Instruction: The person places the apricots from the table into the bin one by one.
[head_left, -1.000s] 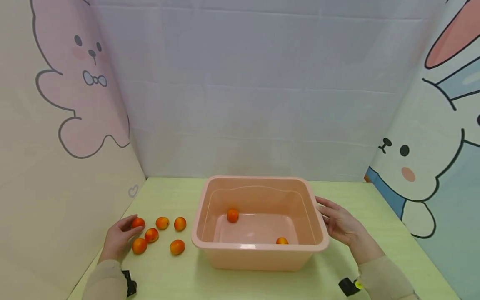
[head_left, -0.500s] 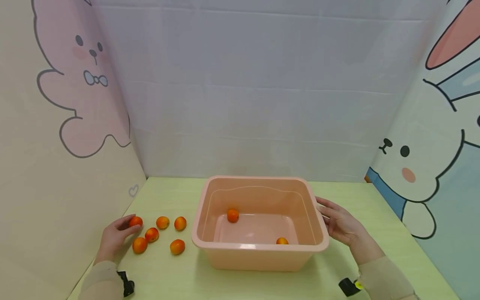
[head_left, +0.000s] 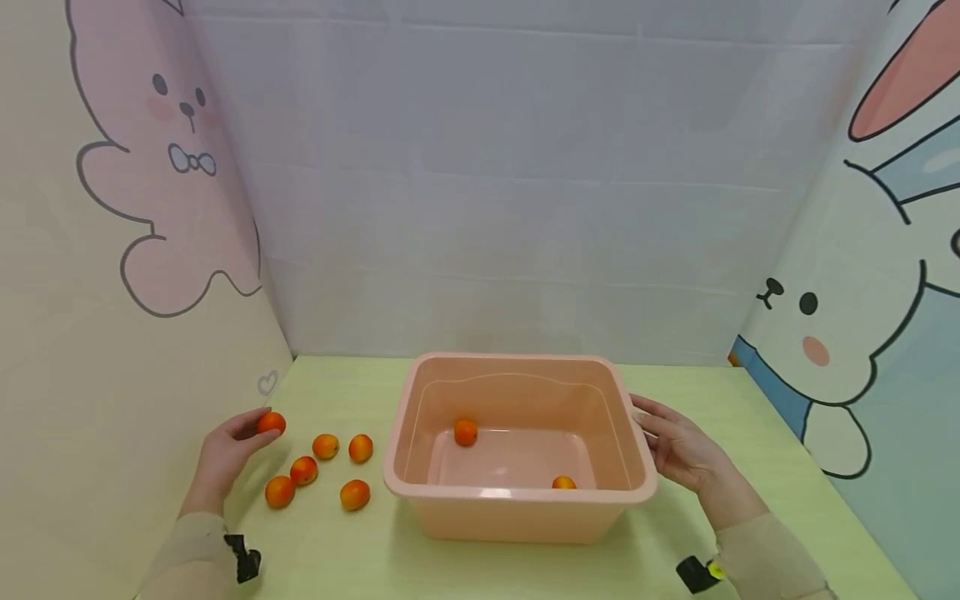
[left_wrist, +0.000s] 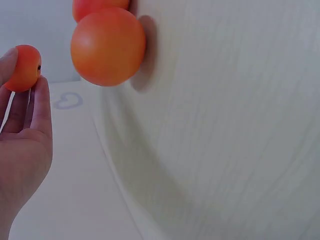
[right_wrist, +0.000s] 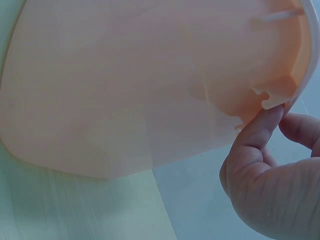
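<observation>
My left hand (head_left: 231, 446) pinches a small round orange-red fruit (head_left: 272, 423) between thumb and fingers, above the table at the left. In the left wrist view, a dark dimple shows on the held fruit (left_wrist: 26, 68). Several similar fruits, one a loose orange fruit (head_left: 280, 492), lie on the table to its right. A pink plastic bin (head_left: 517, 510) stands in the middle, with an orange fruit (head_left: 465, 432) and a yellow-orange fruit (head_left: 564, 482) inside. My right hand (head_left: 684, 446) holds the bin's right rim, its fingers bent at the edge in the right wrist view.
The pale green table (head_left: 330, 558) is bounded by a white back wall (head_left: 517, 208) and side panels printed with cartoon animals. The left panel (head_left: 67, 400) stands close beside the left forearm.
My left hand has moved slightly left, then risen with the fruit, lifting it away from the others. The right hand and the bin stay in place.
</observation>
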